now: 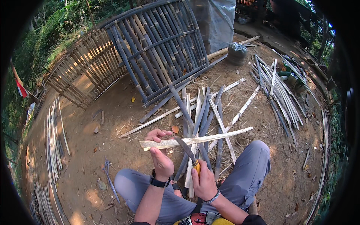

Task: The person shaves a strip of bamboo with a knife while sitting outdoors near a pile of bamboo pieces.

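Note:
My left hand point(161, 155) grips a pale split bamboo strip point(213, 138) near its left end, thumb below and fingers behind it. The strip lies almost level above my lap, its far end reaching out to the right. In my right hand point(204, 182) is a knife point(184, 147), held by its yellowish handle. Its dark blade points up and to the left and crosses the strip just right of my left hand. Under the strip, several pale and dark bamboo slats point(204, 116) lie crossed in a loose heap on the ground before my legs.
A dark bamboo panel point(161, 48) leans at the back, with a slatted bamboo fence point(84, 67) to its left. Bundles of strips lie at right point(279, 93) and left point(53, 142). A black plastic-wrapped container point(237, 54) stands behind. A blue forked tool point(109, 176) rests beside my left knee.

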Tool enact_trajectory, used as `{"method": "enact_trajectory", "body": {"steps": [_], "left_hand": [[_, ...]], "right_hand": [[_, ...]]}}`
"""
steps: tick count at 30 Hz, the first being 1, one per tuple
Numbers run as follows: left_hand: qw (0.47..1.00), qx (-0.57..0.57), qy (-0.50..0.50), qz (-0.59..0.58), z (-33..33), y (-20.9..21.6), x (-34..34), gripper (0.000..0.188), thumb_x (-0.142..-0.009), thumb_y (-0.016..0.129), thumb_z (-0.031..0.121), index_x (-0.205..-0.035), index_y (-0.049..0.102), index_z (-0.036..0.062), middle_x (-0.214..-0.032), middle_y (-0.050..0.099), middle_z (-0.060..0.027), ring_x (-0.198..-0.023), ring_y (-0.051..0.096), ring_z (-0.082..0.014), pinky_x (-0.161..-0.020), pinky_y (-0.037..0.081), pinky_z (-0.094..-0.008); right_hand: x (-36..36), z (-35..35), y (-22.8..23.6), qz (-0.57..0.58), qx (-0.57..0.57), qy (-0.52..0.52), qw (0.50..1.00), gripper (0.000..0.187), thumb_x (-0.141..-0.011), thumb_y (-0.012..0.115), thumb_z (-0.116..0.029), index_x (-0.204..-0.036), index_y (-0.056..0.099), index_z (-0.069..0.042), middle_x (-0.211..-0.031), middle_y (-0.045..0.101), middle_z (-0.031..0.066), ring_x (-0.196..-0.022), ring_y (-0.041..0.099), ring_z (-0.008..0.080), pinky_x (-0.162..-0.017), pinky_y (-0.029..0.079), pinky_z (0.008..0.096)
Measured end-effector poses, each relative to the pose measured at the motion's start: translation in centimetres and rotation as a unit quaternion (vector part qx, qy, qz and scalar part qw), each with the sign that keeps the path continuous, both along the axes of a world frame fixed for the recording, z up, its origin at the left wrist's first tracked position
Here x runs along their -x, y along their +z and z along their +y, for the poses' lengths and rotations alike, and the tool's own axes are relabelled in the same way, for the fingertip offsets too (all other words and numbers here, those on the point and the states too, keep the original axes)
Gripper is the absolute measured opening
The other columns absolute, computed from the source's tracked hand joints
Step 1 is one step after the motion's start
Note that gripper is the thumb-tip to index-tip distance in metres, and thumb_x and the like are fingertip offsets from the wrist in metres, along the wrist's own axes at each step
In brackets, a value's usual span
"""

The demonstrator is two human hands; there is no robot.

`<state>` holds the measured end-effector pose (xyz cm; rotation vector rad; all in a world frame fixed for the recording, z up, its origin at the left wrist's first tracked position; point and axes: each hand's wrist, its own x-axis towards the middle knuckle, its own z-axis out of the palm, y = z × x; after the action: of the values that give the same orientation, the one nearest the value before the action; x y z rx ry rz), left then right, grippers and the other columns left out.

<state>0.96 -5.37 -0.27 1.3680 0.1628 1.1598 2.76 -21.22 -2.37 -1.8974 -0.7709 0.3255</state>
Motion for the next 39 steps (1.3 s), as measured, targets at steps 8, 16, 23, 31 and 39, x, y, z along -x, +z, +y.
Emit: {"method": "enact_trajectory", "body": {"steps": [8, 16, 23, 31, 39], "left_hand": [[0.999, -0.009, 0.029, -0.012, -0.2, -0.7, -0.5, 0.042, -0.098, 0.028, 0.048, -0.099, 0.030, 0.0062, -0.097, 0.035, -0.0103, -0.089, 0.047, -0.0213, -0.082, 0.052, -0.0423], [0.998, -0.030, 0.047, -0.004, -0.4, -0.9, -0.6, 0.040, -0.098, 0.027, 0.047, -0.098, 0.030, 0.0069, -0.097, 0.035, -0.0099, -0.087, 0.047, -0.0201, -0.078, 0.053, -0.0396], [0.998, -0.035, 0.061, -0.005, -0.4, -0.7, -0.7, 0.042, -0.098, 0.027, 0.049, -0.097, 0.031, 0.0072, -0.095, 0.036, -0.0098, -0.084, 0.046, -0.0195, -0.076, 0.053, -0.0393], [0.996, -0.070, 0.038, -0.026, -0.9, -0.3, -0.6, 0.054, -0.091, 0.033, 0.061, -0.093, 0.029, 0.0073, -0.092, 0.037, -0.0110, -0.080, 0.047, -0.0196, -0.072, 0.053, -0.0384], [0.986, -0.149, 0.075, -0.027, -2.2, -0.5, -0.3, 0.060, -0.087, 0.036, 0.068, -0.088, 0.031, 0.0086, -0.086, 0.037, -0.0094, -0.077, 0.045, -0.0196, -0.068, 0.042, -0.0326]], "right_hand": [[-0.6, -0.3, -0.6, -0.026, 0.024, -0.043, 0.998, 0.036, -0.092, 0.051, -0.018, -0.119, 0.042, 0.004, -0.089, 0.059, 0.0280, -0.080, 0.059, 0.0453, -0.067, 0.047, 0.0494], [-1.3, -0.2, -1.1, 0.015, 0.046, -0.056, 0.997, 0.036, -0.093, 0.049, -0.018, -0.121, 0.040, 0.004, -0.093, 0.059, 0.0296, -0.081, 0.059, 0.0466, -0.068, 0.047, 0.0508], [-2.8, -0.6, -1.7, 0.024, 0.062, -0.071, 0.995, 0.034, -0.093, 0.049, -0.019, -0.118, 0.041, 0.003, -0.088, 0.059, 0.0291, -0.080, 0.058, 0.0480, -0.070, 0.045, 0.0519], [-3.3, -3.0, 0.2, 0.061, 0.068, -0.019, 0.996, 0.029, -0.095, 0.046, -0.018, -0.115, 0.042, 0.002, -0.078, 0.058, 0.0272, -0.075, 0.058, 0.0467, -0.064, 0.044, 0.0510], [-0.2, -5.0, 2.7, 0.067, 0.055, 0.024, 0.996, 0.028, -0.094, 0.047, -0.016, -0.112, 0.042, 0.004, -0.078, 0.058, 0.0281, -0.074, 0.057, 0.0470, -0.063, 0.044, 0.0509]]}}
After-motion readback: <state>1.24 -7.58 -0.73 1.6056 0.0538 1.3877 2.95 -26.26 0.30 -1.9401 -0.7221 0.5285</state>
